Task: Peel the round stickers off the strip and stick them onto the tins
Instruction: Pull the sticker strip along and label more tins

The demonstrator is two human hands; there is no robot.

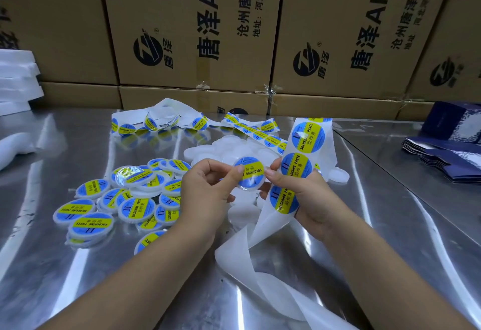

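One head view is catalogued. Item one: a round white tin (250, 187), held raised over the brushed-steel table (390, 225) between both hands, tilted toward the camera, presumably so that its label can be checked. A blue-and-yellow round sticker (251, 172) is already laid on its lid. Item two: the left hand (208, 191), with fingers curled round the tin's left edge and the thumb tip set at the sticker's rim. Item three: the right hand (312, 199), in which the white backing strip (328, 147) is clasped against the palm while the thumb tip is pressed at the sticker's right rim; the strip is likely kept in this hand so that the next label is within reach. Three unpeeled stickers (308, 137) are seen on the strip, one above the right hand, one at the thumb and one partly covered by the fingers. Item four: stripped backing paper (234, 251), trailed in loose coils toward the near edge. Item five: a heap of labelled tins (135, 207), gathered left of the hands, apparently as finished stock. Item six: a cluster of bare white tins (229, 147), placed just behind the hands for easy pick-up. Item seven: further sticker strip (166, 110), crumpled at the back. Surroundings: printed cardboard cartons (182, 30), white foam slabs (18, 79) far left, dark blue flat boxes (447, 157) far right. By judgement, smoothing of the label is in hand.
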